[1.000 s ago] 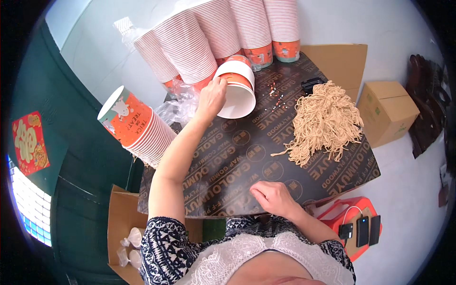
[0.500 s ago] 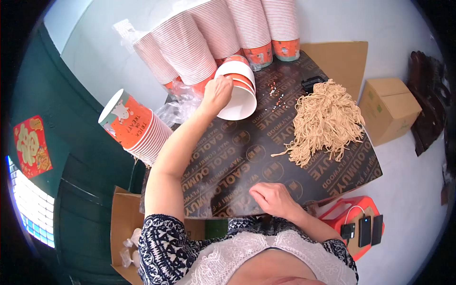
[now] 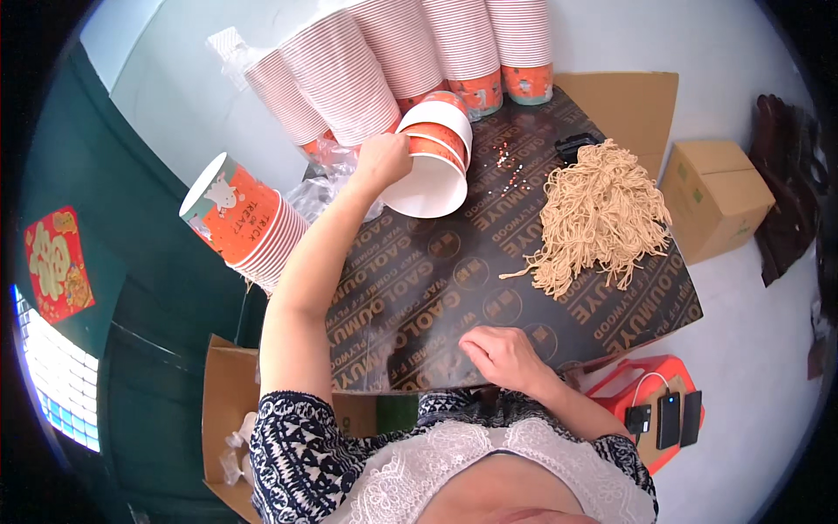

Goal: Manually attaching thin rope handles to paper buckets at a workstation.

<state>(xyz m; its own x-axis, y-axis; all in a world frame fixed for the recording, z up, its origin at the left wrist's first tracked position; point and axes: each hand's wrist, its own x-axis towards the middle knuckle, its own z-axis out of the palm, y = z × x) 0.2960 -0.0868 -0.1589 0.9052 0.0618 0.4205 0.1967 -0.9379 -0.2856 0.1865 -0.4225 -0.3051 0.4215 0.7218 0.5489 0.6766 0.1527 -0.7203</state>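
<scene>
My left hand (image 3: 384, 163) is closed on the rim of a white-lined paper bucket (image 3: 429, 188), which lies on its side with its mouth toward me. Behind it, other orange-printed buckets (image 3: 436, 131) are loosely nested, their rims set apart. Close to the table's front edge rests my right hand (image 3: 504, 358), its fingers curled in; whatever is inside them, if anything, is hidden. To the right of the buckets sits a heap of tan cords (image 3: 602, 223). Small red and white bits (image 3: 511, 170) are scattered between the heap and the buckets.
Tall stacks of buckets (image 3: 340, 79), partly in clear plastic, line the back of the dark printed table (image 3: 419, 306). A tilted stack (image 3: 240, 218) stands at the left. A black object (image 3: 576, 147) lies behind the cords. Cardboard boxes (image 3: 716, 196) and a red stool (image 3: 672, 367) holding devices flank the table.
My left hand has drawn the front bucket slightly left and away from those nested behind it, so more orange shows between the rims. My right hand has hardly moved.
</scene>
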